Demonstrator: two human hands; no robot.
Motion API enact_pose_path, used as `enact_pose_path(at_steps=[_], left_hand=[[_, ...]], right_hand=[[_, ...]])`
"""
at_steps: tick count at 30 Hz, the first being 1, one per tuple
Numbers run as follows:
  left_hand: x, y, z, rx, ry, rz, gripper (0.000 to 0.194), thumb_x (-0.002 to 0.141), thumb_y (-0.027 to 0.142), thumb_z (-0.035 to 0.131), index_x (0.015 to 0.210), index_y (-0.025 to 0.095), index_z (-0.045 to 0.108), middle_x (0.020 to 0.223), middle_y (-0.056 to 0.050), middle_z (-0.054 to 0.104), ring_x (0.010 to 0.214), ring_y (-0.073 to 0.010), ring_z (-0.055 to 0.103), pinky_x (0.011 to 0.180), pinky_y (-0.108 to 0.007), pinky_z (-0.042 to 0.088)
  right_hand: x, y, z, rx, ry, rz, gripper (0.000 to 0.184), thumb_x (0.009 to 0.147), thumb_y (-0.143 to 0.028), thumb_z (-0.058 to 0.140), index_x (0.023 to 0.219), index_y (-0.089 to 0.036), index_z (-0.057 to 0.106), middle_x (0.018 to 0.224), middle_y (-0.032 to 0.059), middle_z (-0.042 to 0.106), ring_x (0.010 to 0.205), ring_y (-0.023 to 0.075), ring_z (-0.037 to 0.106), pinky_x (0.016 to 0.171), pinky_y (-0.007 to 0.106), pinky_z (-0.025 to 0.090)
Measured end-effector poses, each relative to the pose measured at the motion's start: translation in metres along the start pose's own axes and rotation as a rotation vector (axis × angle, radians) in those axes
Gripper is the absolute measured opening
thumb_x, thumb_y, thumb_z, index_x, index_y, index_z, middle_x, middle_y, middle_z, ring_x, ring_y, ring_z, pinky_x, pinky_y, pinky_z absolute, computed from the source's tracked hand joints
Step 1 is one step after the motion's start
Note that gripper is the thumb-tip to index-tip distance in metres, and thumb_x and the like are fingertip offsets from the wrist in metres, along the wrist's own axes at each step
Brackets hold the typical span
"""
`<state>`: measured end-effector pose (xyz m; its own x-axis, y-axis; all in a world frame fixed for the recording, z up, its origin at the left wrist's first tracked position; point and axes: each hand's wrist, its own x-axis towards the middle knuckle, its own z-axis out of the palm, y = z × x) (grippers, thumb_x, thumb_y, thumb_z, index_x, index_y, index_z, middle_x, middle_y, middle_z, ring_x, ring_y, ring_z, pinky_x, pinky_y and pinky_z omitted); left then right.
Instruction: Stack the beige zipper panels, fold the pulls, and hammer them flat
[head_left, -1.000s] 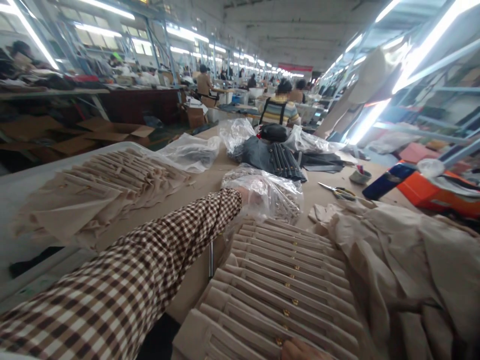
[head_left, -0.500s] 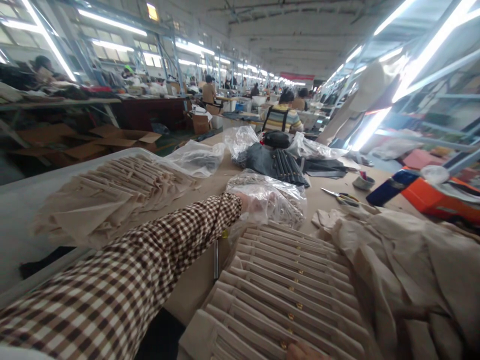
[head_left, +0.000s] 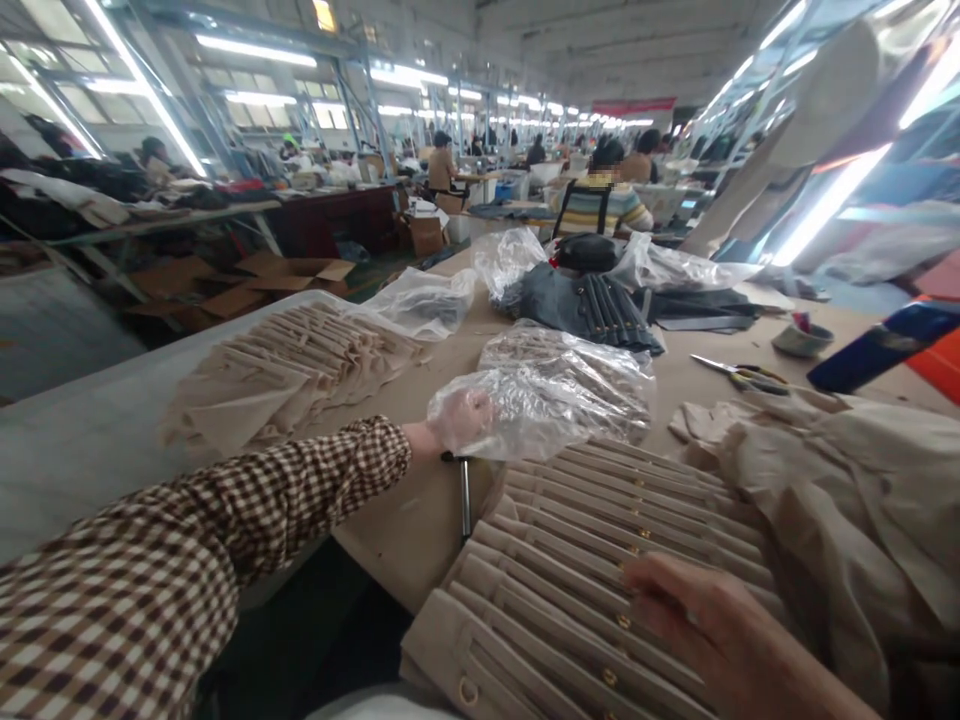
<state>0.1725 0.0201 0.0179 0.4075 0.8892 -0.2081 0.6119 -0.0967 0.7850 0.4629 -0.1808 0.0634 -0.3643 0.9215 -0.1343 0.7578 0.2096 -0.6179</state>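
My left hand [head_left: 463, 418], in a brown-and-white checked sleeve, shows through a clear plastic bag [head_left: 525, 405]; its fingers are curled on the film. Inside the bag lie beige cloth pieces, blurred by the plastic's shine. A row of overlapping beige fabric pieces [head_left: 555, 540] with small gold metal fittings fills the near table. Over its right half hovers my right hand [head_left: 697, 610], fingers loosely bent and a gap beside the thumb, nothing visible in it. Near my left wrist, a metal rod with a black end [head_left: 465, 495] sits beside the row.
Beige cloth [head_left: 825, 480] is heaped at right, with scissors [head_left: 739, 373], a small round bowl [head_left: 802, 340] and a blue box [head_left: 885, 345] beyond. Dark pieces [head_left: 585, 305] lie at the back. More beige pieces [head_left: 292, 370] lie left. People sit farther off.
My left hand has drawn the bag's near edge left and toward me. My right hand has come up from the bottom edge over the row. The view has shifted left.
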Motion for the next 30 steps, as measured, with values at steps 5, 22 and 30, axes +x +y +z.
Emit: enact_pose_path(at_steps=[5,22,30], left_hand=[[-0.019,-0.001,-0.002,0.115,-0.087,-0.002,0.029,0.085,0.024,0.066,0.059,0.014,0.058,0.062,0.001,0.056,0.063,-0.0109,0.053,0.058,-0.021,0.044],[-0.039,0.136,0.039,-0.727,-0.348,0.054,0.039,0.077,0.052,0.072,0.074,0.018,0.052,0.056,0.005,0.052,0.039,-0.0061,0.042,0.031,-0.016,0.024],[0.003,0.164,0.069,-0.701,-0.275,0.03,0.016,0.092,0.026,0.058,0.078,0.017,0.055,0.056,0.006,0.045,0.041,-0.005,0.038,0.037,-0.016,0.024]], right_hand=[[0.022,-0.006,-0.004,-0.028,0.0,-0.114,0.015,0.091,-0.022,0.049,0.086,-0.023,0.062,0.076,-0.0007,0.065,0.066,0.0132,0.06,0.061,0.024,0.043],[0.073,-0.025,-0.017,1.15,0.315,0.008,0.044,0.076,-0.058,0.071,0.095,-0.019,0.062,0.07,-0.0006,0.065,0.059,0.0111,0.061,0.057,0.023,0.051],[0.076,0.021,-0.057,1.022,0.521,0.072,0.033,0.069,-0.041,0.081,0.077,-0.016,0.061,0.06,-0.0024,0.062,0.053,0.0076,0.055,0.051,0.018,0.045]])
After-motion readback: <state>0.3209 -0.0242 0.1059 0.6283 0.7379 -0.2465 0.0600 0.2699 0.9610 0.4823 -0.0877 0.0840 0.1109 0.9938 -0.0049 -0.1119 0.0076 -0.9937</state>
